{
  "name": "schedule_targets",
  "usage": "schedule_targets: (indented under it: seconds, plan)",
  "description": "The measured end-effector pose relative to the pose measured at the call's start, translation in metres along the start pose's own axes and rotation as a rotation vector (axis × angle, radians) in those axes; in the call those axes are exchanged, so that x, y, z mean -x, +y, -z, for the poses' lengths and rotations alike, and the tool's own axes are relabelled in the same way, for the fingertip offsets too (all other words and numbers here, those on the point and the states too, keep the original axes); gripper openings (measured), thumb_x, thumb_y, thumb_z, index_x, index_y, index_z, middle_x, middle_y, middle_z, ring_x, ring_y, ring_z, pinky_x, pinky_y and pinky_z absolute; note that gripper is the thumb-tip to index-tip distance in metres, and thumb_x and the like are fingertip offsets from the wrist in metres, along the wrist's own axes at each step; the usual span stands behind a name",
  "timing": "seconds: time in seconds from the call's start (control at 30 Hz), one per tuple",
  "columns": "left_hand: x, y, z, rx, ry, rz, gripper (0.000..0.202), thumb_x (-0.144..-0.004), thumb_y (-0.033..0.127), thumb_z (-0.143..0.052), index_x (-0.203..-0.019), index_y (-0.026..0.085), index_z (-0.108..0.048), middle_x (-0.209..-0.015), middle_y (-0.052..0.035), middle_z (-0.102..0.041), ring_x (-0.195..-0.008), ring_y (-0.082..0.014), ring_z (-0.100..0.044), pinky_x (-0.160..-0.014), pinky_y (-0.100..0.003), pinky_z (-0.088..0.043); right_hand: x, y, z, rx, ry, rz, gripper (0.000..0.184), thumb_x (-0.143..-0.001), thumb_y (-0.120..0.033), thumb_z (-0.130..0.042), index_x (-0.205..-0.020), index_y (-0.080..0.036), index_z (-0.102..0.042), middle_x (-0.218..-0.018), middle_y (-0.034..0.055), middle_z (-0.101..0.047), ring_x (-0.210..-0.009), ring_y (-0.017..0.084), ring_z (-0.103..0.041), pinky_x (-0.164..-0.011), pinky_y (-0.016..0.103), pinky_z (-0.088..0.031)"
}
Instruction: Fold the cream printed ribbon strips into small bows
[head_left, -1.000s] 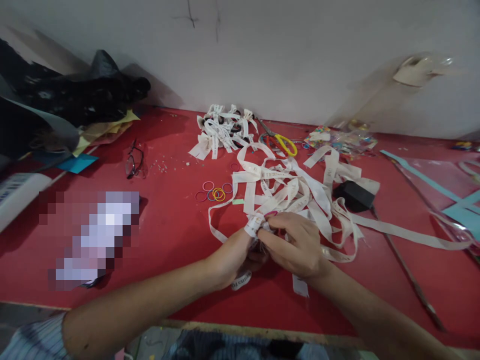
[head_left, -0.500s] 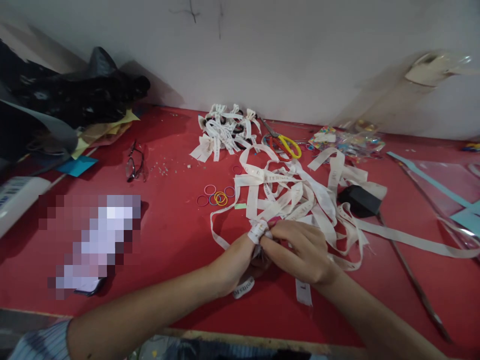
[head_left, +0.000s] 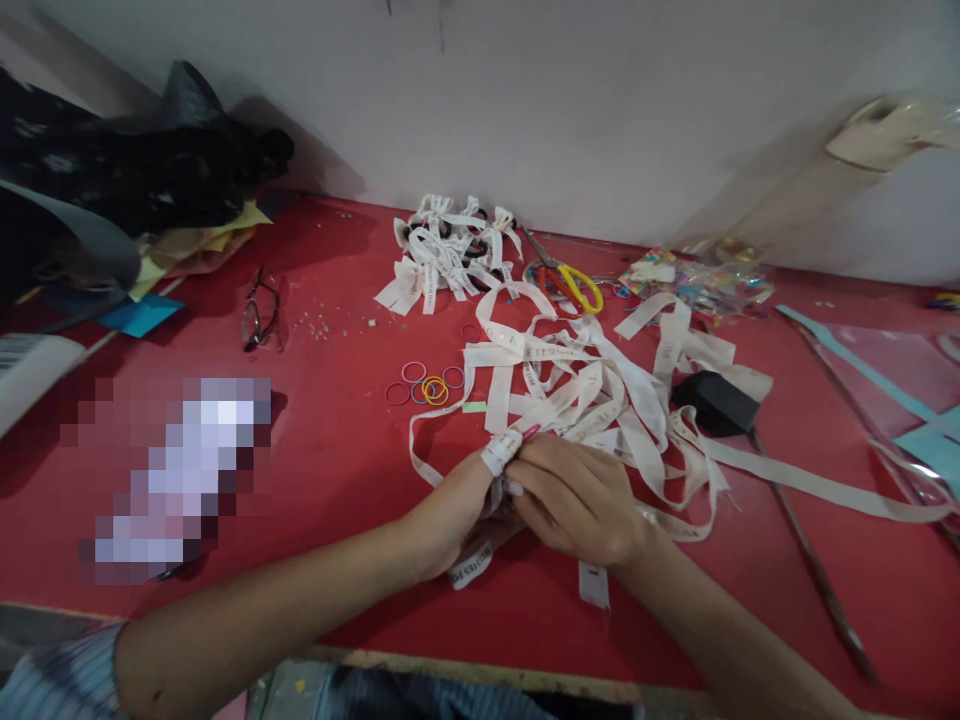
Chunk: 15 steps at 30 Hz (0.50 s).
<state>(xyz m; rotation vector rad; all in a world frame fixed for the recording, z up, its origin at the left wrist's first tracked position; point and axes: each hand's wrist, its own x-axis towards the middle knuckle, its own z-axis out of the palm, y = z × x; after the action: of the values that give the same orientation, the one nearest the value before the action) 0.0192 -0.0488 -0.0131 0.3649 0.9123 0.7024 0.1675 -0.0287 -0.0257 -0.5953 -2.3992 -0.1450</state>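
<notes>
Near the front of the red table, my left hand [head_left: 454, 510] is closed on white printed ribbon [head_left: 472, 565], whose ends poke out beneath the fingers. A white strip [head_left: 501, 452] lies over its thumb; whether it is wrapped round the thumb or pinched is unclear. Pressed against it, my right hand [head_left: 581, 495] has its fingers bent together at the ribbon. A bit of a pink rubber band [head_left: 531, 432] shows above the right fingertips, which hide the rest. Just beyond both hands spreads a loose heap of printed ribbon [head_left: 592, 390].
Left of the heap lie several coloured rubber bands [head_left: 435, 390]. Finished-looking ribbon bows [head_left: 446, 250] are piled by the wall, beside yellow-and-red scissors [head_left: 577, 288]. Eyeglasses [head_left: 259, 310] and a blurred phone [head_left: 187, 470] are at left. A black block [head_left: 716, 402] sits right.
The right fingers have curled in closer to the left thumb, and more of the pink rubber band shows. The whole view has shifted slightly.
</notes>
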Motion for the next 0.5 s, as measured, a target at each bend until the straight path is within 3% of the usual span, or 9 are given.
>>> schedule_targets:
  seconds: [0.17,0.3,0.4,0.5]
  plan:
    - [0.000,0.003,0.004,-0.006,0.012,-0.003,0.046,-0.063,0.060,-0.063,-0.070,0.016,-0.049,-0.056,0.0036,-0.048,-0.049,-0.0076,-0.043,-0.044,-0.018,-0.023,0.001,0.003,-0.002,-0.080,-0.002,-0.029,0.023,-0.078,-0.014,-0.061,-0.101,-0.013,-0.061,-0.090,0.0085,-0.065,-0.090,0.019,-0.061,-0.076,0.030,-0.053]
    - [0.001,0.003,0.003,0.026,0.012,-0.091,0.042,-0.061,0.052,-0.068,-0.079,0.017,-0.055,-0.057,0.0054,-0.046,-0.051,-0.0070,-0.042,-0.047,-0.018,-0.028,-0.007,-0.002,0.002,-0.228,0.034,-0.109,0.014,-0.083,-0.023,-0.057,-0.093,-0.015,-0.062,-0.087,0.0077,-0.065,-0.085,0.017,-0.062,-0.071,0.028,-0.053]
    - [0.000,0.002,0.003,-0.030,-0.020,-0.185,0.042,-0.064,0.054,-0.066,-0.081,0.016,-0.059,-0.058,0.0043,-0.046,-0.053,-0.0079,-0.041,-0.050,-0.019,-0.031,-0.016,-0.012,0.006,-0.342,0.099,-0.335,0.010,-0.082,-0.011,-0.056,-0.085,-0.017,-0.064,-0.078,0.0036,-0.064,-0.072,0.012,-0.061,-0.063,0.022,-0.051]
    - [-0.004,0.000,0.006,-0.103,-0.055,-0.263,0.042,-0.070,0.054,-0.061,-0.086,0.015,-0.062,-0.056,0.0042,-0.042,-0.051,-0.0078,-0.035,-0.048,-0.020,-0.028,-0.020,-0.022,0.006,-0.504,0.122,-0.580,0.009,-0.078,-0.011,-0.061,-0.080,-0.020,-0.064,-0.078,0.0015,-0.064,-0.071,0.012,-0.061,-0.064,0.023,-0.051]
